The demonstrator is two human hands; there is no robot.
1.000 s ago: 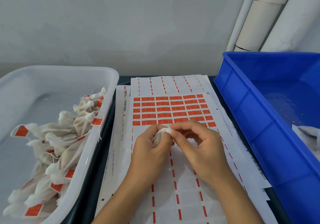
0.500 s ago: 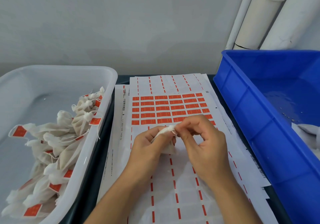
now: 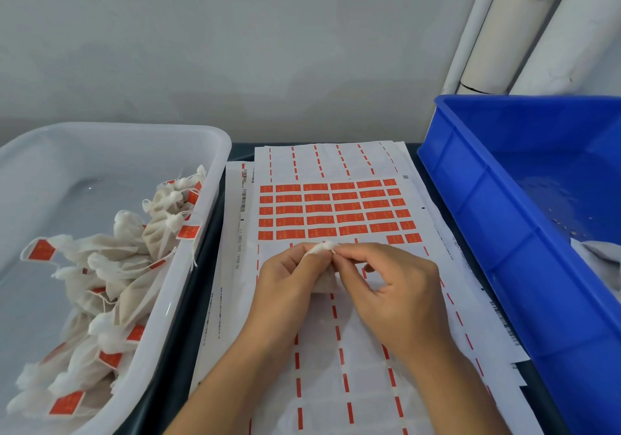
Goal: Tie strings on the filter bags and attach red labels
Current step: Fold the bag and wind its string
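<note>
1. A pale grey wall backs a dark surface (image 3: 201, 300), with white pipes (image 3: 504, 38) standing in the right corner
2. Label sheets (image 3: 353, 350) lie in the middle, rows of red labels (image 3: 336, 211) across the upper part
3. The left hand (image 3: 285, 287) is clamped around a small filter bag (image 3: 324, 278), held just above the sheets
4. The right hand (image 3: 396, 293) pinches the bag's gathered top
5. A white tub (image 3: 188, 283) at left holds finished bags (image 3: 111, 280)
6. A blue crate (image 3: 504, 250) stands at right
</note>
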